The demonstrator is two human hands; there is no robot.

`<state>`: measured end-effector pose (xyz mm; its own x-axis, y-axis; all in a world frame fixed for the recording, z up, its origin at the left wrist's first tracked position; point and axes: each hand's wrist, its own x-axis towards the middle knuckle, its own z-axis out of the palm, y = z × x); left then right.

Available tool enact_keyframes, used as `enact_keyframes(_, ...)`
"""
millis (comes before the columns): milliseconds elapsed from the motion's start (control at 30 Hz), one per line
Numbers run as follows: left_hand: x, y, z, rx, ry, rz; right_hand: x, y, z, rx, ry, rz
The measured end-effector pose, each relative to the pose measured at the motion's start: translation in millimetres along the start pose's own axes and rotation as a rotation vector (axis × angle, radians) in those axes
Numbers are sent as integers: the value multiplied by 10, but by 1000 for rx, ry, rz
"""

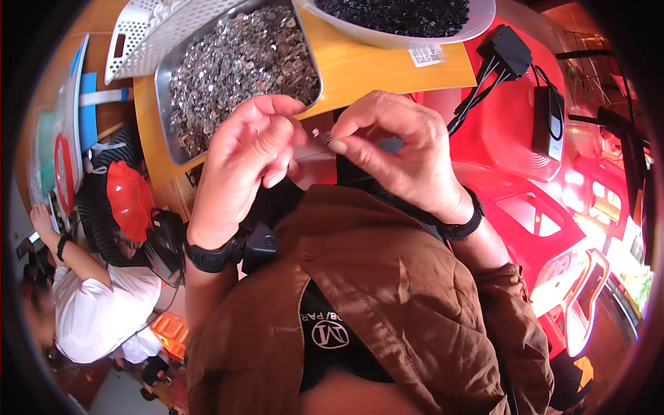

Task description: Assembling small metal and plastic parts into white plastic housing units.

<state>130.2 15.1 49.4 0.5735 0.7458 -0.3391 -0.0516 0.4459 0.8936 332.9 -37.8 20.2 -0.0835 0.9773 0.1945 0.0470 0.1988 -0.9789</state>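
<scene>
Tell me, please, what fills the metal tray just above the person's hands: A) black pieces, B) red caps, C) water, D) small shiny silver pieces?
D: the metal tray is heaped with small shiny silver pieces, while the black pieces lie in the white bowl beside it, above the left hand and right hand.

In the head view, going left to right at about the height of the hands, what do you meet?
Red dome-shaped piece → left hand → small shiny part pinched between both hands → right hand → black adapter box on the red plastic stool.
</scene>
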Motion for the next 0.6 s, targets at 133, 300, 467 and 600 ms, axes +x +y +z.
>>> enact_keyframes(133,145,-57,74,-261,93,-69,-69,127,-153,-138,143,-86)
enact_keyframes(300,109,16,89,-117,24,-52,-145,112,-74,-37,166,-23)
enact_keyframes(467,-63,-16,7,-55,65,-19,-115,46,186,39,142,-78)
enact_keyframes(600,-249,17,-92,-25,131,51,-15,21,383,-3,118,-154)
